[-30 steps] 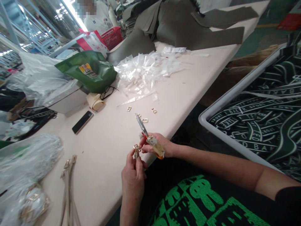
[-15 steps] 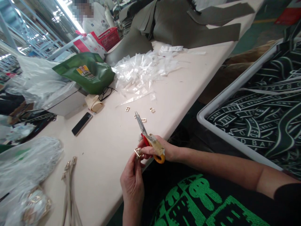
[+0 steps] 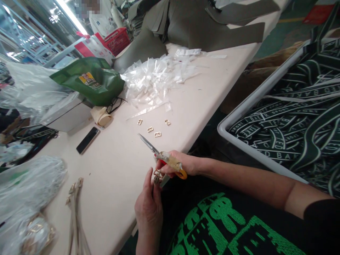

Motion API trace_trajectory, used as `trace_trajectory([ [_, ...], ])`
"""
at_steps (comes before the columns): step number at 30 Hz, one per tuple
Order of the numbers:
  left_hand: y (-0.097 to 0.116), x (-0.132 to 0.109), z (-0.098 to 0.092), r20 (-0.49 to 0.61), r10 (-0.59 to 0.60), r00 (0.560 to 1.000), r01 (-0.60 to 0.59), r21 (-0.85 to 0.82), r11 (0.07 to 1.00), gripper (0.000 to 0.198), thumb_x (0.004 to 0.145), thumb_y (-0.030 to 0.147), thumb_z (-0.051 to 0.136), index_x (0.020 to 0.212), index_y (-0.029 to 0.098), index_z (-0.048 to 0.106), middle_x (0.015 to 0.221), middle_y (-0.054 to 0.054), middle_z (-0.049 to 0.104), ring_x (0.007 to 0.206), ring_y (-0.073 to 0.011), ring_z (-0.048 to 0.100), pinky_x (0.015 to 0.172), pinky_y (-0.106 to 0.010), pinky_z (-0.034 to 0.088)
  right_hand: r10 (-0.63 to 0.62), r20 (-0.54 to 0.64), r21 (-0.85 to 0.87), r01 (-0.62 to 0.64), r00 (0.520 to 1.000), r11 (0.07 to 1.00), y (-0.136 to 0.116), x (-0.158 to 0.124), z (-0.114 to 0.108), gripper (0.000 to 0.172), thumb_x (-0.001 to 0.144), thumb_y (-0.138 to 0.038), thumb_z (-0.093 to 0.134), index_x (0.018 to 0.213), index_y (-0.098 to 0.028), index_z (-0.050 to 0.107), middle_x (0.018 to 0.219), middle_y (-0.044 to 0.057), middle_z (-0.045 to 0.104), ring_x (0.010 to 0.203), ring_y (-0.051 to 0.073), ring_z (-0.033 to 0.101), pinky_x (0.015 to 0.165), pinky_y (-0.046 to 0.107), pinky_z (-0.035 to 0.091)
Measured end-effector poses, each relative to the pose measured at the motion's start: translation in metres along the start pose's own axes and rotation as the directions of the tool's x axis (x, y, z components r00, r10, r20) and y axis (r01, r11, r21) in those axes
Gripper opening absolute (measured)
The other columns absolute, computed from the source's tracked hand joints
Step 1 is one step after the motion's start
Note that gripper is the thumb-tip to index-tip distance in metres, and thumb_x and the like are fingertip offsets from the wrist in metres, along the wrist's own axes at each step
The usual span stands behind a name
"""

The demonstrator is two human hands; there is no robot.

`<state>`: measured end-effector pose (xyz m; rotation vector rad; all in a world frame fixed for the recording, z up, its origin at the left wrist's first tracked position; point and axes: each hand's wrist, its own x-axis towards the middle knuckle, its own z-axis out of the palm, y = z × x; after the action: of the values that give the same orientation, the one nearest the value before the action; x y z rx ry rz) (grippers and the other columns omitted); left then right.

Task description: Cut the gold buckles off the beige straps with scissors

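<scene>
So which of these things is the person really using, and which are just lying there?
In use: scissors in the right hand; gold buckle pinched by the left hand; loose buckles on the table.
Just lying about: phone, glasses, green bag.

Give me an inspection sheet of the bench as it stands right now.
Surface: long pale table, running away from the person.
Job's things: small gold buckle at the near edge; scissors, blades together, pointing away; four loose buckles beyond.
Clutter: heap of clear plastic bags, green bag, glasses, phone, straps.
Grippers: left hand pinches the buckle; right hand grips the scissors, fingertips at the buckle.
Cables: nothing seen.
Surroundings: tub of green printed bands at right; grey fabric, red basket and another person at the far end.
</scene>
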<state>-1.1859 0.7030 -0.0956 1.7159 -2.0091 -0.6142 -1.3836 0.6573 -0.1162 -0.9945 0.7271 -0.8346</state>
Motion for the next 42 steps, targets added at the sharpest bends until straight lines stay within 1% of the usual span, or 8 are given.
trace_trajectory([
  [4, 0.002, -0.001, -0.001, -0.012, 0.014, 1.000, -0.014, -0.015, 1.000, 0.031, 0.098, 0.031, 0.051, 0.124, 0.028, 0.066, 0.083, -0.001, 0.078, 0.069, -0.0170, 0.074, 0.062, -0.023, 0.051, -0.007, -0.049, 0.027, 0.008, 0.999, 1.000, 0.006, 0.001, 0.005, 0.017, 0.077, -0.027, 0.067, 0.087, -0.013, 0.062, 0.058, -0.005, 0.053, 0.051, 0.008, 0.047, 0.047, 0.019, 0.035],
  [7, 0.000, -0.003, 0.001, -0.021, -0.010, 1.000, 0.008, -0.090, 0.996, 0.025, 0.097, 0.032, 0.051, 0.116, 0.026, 0.066, 0.081, 0.000, 0.077, 0.065, -0.0148, 0.071, 0.063, -0.023, 0.051, -0.072, -0.168, 0.068, 0.085, 0.983, 0.994, 0.008, 0.001, 0.012, 0.020, 0.075, -0.025, 0.070, 0.088, -0.014, 0.059, 0.067, -0.004, 0.056, 0.057, 0.008, 0.050, 0.054, 0.019, 0.040],
  [9, -0.004, -0.005, 0.002, 0.019, -0.023, 1.000, 0.025, -0.146, 0.989, 0.023, 0.096, 0.033, 0.052, 0.115, 0.025, 0.064, 0.082, 0.001, 0.078, 0.064, -0.0140, 0.070, 0.063, -0.023, 0.051, -0.120, -0.181, 0.080, 0.136, 0.976, 0.987, 0.007, -0.001, 0.014, 0.021, 0.076, -0.026, 0.071, 0.087, -0.015, 0.057, 0.074, -0.003, 0.059, 0.063, 0.009, 0.054, 0.060, 0.021, 0.045],
  [14, -0.005, -0.006, -0.001, 0.086, -0.035, 0.996, 0.049, -0.173, 0.984, 0.025, 0.095, 0.034, 0.053, 0.116, 0.024, 0.062, 0.081, 0.000, 0.077, 0.062, -0.0141, 0.068, 0.063, -0.024, 0.052, -0.163, -0.036, -0.014, 0.162, 0.986, 0.987, 0.001, -0.006, 0.004, 0.026, 0.077, -0.030, 0.077, 0.087, -0.014, 0.059, 0.081, -0.001, 0.063, 0.072, 0.011, 0.061, 0.070, 0.024, 0.051],
  [20, 0.010, -0.009, -0.007, 0.145, -0.014, 0.989, 0.039, -0.176, 0.984, 0.022, 0.095, 0.034, 0.050, 0.110, 0.025, 0.065, 0.074, 0.002, 0.072, 0.058, -0.0141, 0.065, 0.062, -0.025, 0.048, -0.109, 0.080, -0.056, 0.113, 0.991, 0.992, 0.004, -0.010, -0.008, 0.023, 0.082, -0.032, 0.074, 0.087, -0.014, 0.061, 0.078, 0.000, 0.065, 0.070, 0.012, 0.063, 0.067, 0.024, 0.051],
  [29, 0.012, -0.014, -0.005, 0.215, -0.071, 0.974, 0.116, -0.206, 0.972, 0.038, 0.094, 0.036, 0.050, 0.129, 0.023, 0.059, 0.069, 0.004, 0.067, 0.055, -0.0141, 0.059, 0.060, -0.025, 0.044, -0.265, 0.208, -0.379, 0.327, 0.942, 0.866, 0.007, -0.009, -0.016, 0.015, 0.087, -0.026, 0.070, 0.092, -0.014, 0.063, 0.085, 0.000, 0.063, 0.075, 0.011, 0.056, 0.069, 0.021, 0.045],
  [36, 0.013, -0.016, -0.002, 0.216, -0.104, 0.971, 0.162, -0.268, 0.950, 0.041, 0.094, 0.043, 0.050, 0.127, 0.019, 0.056, 0.056, 0.007, 0.056, 0.049, -0.0141, 0.054, 0.054, -0.024, 0.040, -0.377, 0.149, -0.519, 0.397, 0.914, 0.757, 0.010, -0.008, -0.007, 0.022, 0.088, -0.034, 0.066, 0.081, -0.015, 0.058, 0.075, -0.002, 0.056, 0.067, 0.011, 0.045, 0.062, 0.023, 0.038],
  [42, 0.017, -0.017, 0.001, 0.209, -0.165, 0.964, 0.232, -0.357, 0.905, 0.051, 0.094, 0.042, 0.051, 0.140, 0.020, 0.047, 0.066, 0.005, 0.065, 0.048, -0.0115, 0.054, 0.053, -0.024, 0.043, -0.381, 0.021, -0.448, 0.349, 0.924, 0.823, 0.018, -0.005, 0.004, 0.026, 0.082, -0.038, 0.072, 0.085, -0.015, 0.059, 0.078, -0.001, 0.059, 0.069, 0.011, 0.050, 0.061, 0.022, 0.042],
])
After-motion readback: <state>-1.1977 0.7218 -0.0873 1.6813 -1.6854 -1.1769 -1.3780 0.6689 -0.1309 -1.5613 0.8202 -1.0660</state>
